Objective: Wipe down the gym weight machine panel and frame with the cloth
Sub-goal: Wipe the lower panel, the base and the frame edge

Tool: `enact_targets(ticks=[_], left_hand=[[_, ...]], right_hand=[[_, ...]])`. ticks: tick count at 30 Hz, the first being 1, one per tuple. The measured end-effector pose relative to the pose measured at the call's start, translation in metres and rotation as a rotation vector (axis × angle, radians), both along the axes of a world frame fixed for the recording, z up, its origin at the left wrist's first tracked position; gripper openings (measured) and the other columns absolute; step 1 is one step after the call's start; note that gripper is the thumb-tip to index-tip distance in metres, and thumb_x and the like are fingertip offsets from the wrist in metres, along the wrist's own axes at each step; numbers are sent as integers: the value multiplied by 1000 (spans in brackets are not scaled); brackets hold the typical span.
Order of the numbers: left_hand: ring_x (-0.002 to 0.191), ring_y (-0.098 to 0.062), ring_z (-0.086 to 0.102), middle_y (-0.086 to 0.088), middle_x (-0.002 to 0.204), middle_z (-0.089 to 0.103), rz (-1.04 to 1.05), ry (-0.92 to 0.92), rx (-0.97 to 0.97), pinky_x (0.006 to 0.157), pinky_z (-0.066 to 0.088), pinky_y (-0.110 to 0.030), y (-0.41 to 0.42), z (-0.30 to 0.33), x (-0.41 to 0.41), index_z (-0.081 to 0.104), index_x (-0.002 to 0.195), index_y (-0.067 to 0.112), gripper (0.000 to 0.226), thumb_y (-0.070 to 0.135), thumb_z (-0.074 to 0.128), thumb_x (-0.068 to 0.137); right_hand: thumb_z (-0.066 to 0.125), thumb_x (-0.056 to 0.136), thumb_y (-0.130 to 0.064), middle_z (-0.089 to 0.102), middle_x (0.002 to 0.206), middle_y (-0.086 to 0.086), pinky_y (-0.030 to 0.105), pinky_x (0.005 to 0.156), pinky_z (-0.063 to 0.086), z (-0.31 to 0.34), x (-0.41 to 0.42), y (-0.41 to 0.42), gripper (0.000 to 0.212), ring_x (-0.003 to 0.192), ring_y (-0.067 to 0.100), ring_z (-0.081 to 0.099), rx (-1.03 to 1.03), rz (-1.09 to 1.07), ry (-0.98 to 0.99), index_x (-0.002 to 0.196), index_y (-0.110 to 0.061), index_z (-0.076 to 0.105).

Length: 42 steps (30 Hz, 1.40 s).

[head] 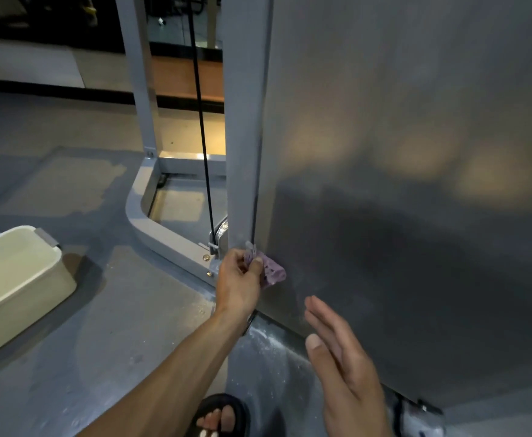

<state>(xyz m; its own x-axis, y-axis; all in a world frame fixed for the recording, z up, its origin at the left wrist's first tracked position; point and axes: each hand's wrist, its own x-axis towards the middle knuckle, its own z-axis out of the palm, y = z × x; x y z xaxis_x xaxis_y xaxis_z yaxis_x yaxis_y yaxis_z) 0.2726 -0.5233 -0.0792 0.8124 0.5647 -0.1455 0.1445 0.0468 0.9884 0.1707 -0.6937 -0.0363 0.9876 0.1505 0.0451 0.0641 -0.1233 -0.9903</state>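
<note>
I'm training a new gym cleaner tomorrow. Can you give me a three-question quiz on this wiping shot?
1. True or false: the right hand holds the crumpled purple cloth.
2. Where is the cloth working? A) top of the grey metal panel B) low, where the panel meets the grey upright frame post C) in the cream plastic tub
3. What runs down beside the post?

Key: 1 false, the left hand pinches it; 2 B; 3 a black cable.

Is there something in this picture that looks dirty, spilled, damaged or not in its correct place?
Yes: whitish powdery specks lie on the grey floor along the foot of the panel, below the left hand, which holds the purple cloth. They look like dust or residue. Nothing looks broken or askew.
</note>
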Motion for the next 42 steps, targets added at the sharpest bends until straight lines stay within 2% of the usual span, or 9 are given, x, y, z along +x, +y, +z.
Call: enact_targets(ticks=[6, 11, 13, 14, 18, 23, 28, 39, 42], left_hand=[[83, -15, 70, -4, 90, 70, -121, -364, 213, 67, 59, -30, 6, 93, 4, 57, 95, 23, 10, 19, 60, 103], [73, -2, 62, 16, 77, 64, -245, -63, 630, 63, 45, -7, 17, 85, -18, 55, 89, 20, 15, 12, 60, 100], [76, -2, 68, 13, 79, 72, -321, 8, 646, 75, 58, -21, 24, 82, -22, 59, 87, 23, 17, 10, 64, 97], [76, -3, 70, 11, 80, 73, -342, 9, 652, 76, 60, -27, 26, 84, -23, 61, 88, 23, 17, 8, 65, 96], [60, 8, 62, 13, 75, 66, -362, -67, 699, 58, 44, -5, 18, 104, -35, 64, 85, 12, 21, -8, 62, 92], [75, 5, 62, 18, 88, 64, -304, -127, 813, 68, 44, -2, 12, 89, -29, 65, 83, 28, 31, -2, 70, 87], [86, -13, 66, 7, 100, 65, -246, -149, 795, 80, 58, -39, -2, 62, -19, 65, 90, 26, 25, 2, 72, 84], [89, 6, 61, 21, 94, 52, -512, -303, 791, 78, 44, -9, -71, 30, -31, 54, 82, 23, 36, -9, 69, 81], [89, -11, 68, 8, 93, 63, -376, -272, 609, 79, 54, -25, -46, 20, -25, 53, 78, 26, 45, -16, 66, 79]], right_hand=[[56, 90, -34, 62, 137, -24, 20, 104, 43, 57, -2, -21, 47, 131, -5, 53, -67, 33, -70, 138, -37, 57], [60, 102, -20, 64, 134, -20, 19, 103, 44, 101, -5, -42, 39, 126, -7, 57, -117, 22, -82, 138, -35, 57], [58, 102, -19, 64, 133, -22, 18, 102, 44, 113, -8, -53, 40, 124, -9, 56, -155, 12, -71, 139, -35, 56], [57, 103, -20, 64, 132, -22, 18, 102, 43, 117, -10, -59, 39, 124, -10, 56, -175, 5, -63, 139, -35, 56], [57, 103, -23, 64, 130, -22, 21, 102, 44, 118, -14, -75, 37, 121, -9, 58, -227, -33, -26, 138, -35, 57], [58, 103, -20, 68, 125, -18, 28, 105, 47, 91, -18, -82, 32, 117, -5, 62, -173, -87, 74, 129, -38, 61], [58, 103, -20, 70, 120, -20, 36, 110, 46, 54, -23, -81, 31, 116, -4, 62, -132, -143, 232, 129, -38, 61], [59, 101, -12, 75, 110, -13, 45, 109, 48, 21, -11, -61, 30, 111, 6, 68, -7, -206, 319, 123, -33, 63], [59, 102, -14, 74, 111, -12, 43, 109, 48, 15, -7, -56, 29, 110, 4, 67, -3, -197, 367, 122, -35, 63]])
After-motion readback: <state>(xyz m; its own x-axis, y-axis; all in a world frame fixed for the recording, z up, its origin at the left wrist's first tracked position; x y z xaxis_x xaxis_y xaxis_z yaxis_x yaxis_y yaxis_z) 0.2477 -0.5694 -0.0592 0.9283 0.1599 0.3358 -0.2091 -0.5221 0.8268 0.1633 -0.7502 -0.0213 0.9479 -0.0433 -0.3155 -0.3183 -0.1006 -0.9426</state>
